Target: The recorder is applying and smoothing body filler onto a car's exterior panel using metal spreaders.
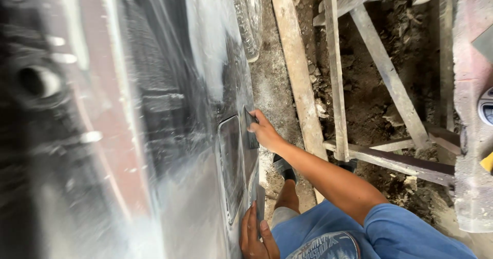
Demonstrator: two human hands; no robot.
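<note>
Bodywork fills the left of the view: a grey, dust-streaked vehicle panel (195,135) with a rounded rectangular flap (231,166) set into it. Beside it runs dusty ground (277,99) with a long wooden plank (295,69) and a frame of timber battens (390,79) over loose soil. The right hand (264,131) presses a dark sanding sheet (250,130) flat against the panel just beside the flap, fingers together on it. The left hand (255,236) rests flat and spread on the panel lower down, gripping nothing. Uneven pressure near the flap's edge could gouge the surface; the battens behind invite a stumble.
</note>
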